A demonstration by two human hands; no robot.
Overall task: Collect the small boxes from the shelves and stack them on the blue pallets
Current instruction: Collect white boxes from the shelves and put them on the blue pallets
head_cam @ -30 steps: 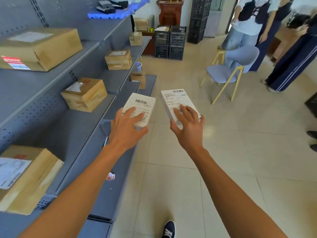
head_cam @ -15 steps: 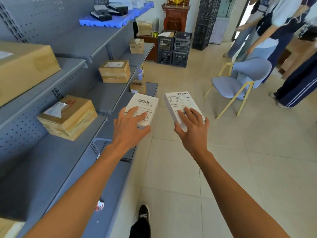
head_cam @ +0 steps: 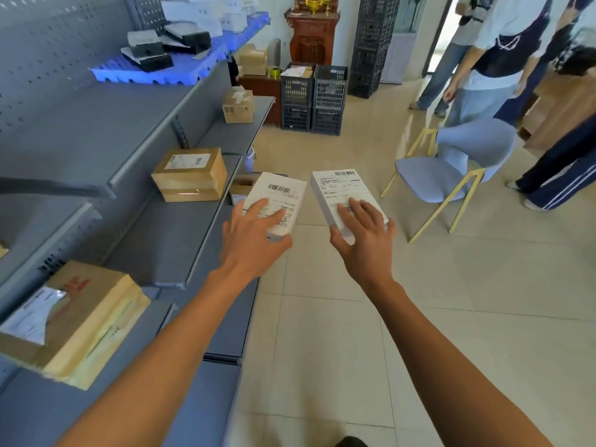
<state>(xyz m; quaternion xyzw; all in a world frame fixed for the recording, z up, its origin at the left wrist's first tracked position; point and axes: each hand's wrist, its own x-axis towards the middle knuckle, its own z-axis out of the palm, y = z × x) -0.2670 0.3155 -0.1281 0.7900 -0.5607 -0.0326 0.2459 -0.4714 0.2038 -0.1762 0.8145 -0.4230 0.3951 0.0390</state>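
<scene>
One white box (head_cam: 278, 204) is held from above by the left hand (head_cam: 254, 237), another white box (head_cam: 346, 201) by the right hand (head_cam: 364, 240).

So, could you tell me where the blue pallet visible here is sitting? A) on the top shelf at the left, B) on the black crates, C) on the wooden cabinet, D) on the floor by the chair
A: the blue pallet lies on the top shelf at the left, with black-and-white boxes on it.
</scene>
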